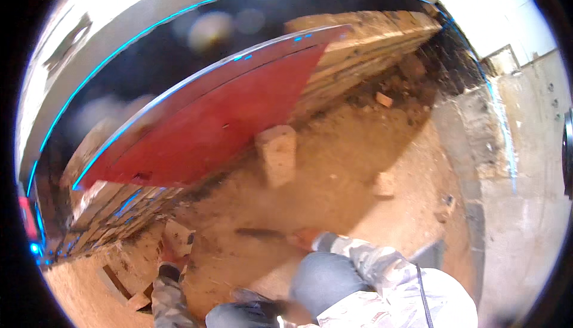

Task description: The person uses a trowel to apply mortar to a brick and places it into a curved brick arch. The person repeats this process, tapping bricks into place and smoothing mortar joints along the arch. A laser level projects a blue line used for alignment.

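My left hand [171,253] is closed on the near side of a tan brick [182,234], low beside the foot of the brick wall [122,220]. The fingers of my right hand [305,239] are wrapped round one end of a dark, narrow tool [259,232]. It points left over the sandy ground, and blur hides whether it is a trowel or another blade. Between the two hands lies a stretch of bare earth. My bent knees show close below them.
A large red board [221,128] leans across the brick wall, its lit edge uppermost. An upright block [278,156] stands against it. Brick pieces [113,283] lie at lower left, a fragment [384,99] farther off. A grey concrete wall [525,125] bounds the right.
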`<state>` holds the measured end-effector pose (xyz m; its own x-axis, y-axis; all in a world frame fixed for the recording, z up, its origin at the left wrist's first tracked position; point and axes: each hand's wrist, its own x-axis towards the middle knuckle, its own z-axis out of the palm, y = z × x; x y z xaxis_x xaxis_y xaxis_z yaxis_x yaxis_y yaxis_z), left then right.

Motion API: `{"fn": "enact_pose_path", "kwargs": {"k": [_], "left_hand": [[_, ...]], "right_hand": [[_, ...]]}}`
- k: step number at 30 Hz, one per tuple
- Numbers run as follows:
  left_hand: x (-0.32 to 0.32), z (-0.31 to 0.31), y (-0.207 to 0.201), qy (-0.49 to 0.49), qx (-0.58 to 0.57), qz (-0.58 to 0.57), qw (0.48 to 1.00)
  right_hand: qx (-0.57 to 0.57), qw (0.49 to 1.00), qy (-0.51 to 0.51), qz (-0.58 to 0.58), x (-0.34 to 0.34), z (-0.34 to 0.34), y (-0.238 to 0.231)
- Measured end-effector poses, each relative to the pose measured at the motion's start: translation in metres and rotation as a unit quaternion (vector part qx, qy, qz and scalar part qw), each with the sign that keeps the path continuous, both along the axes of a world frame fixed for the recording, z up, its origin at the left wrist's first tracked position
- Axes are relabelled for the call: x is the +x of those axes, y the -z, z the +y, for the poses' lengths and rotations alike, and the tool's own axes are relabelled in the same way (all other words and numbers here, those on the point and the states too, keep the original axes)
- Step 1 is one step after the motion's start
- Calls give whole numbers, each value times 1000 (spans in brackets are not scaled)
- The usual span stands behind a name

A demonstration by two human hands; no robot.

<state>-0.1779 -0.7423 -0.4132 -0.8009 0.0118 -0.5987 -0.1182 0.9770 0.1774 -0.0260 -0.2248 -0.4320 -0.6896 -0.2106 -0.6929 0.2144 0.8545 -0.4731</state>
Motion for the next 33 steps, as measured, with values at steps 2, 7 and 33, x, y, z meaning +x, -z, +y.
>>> {"fn": "enact_pose_path", "kwargs": {"k": [2, 7, 33], "left_hand": [[22, 17, -51, -109, 187, -64, 974], [46, 122, -166, -321, 415, -180, 832], [151, 272, -188, -627, 329, -11, 706]], "right_hand": [[-21, 998, 59, -8, -10, 7, -20], [-112, 912, 357, -166, -29, 55, -133], [-257, 679, 557, -403, -13, 1, -368]]}}
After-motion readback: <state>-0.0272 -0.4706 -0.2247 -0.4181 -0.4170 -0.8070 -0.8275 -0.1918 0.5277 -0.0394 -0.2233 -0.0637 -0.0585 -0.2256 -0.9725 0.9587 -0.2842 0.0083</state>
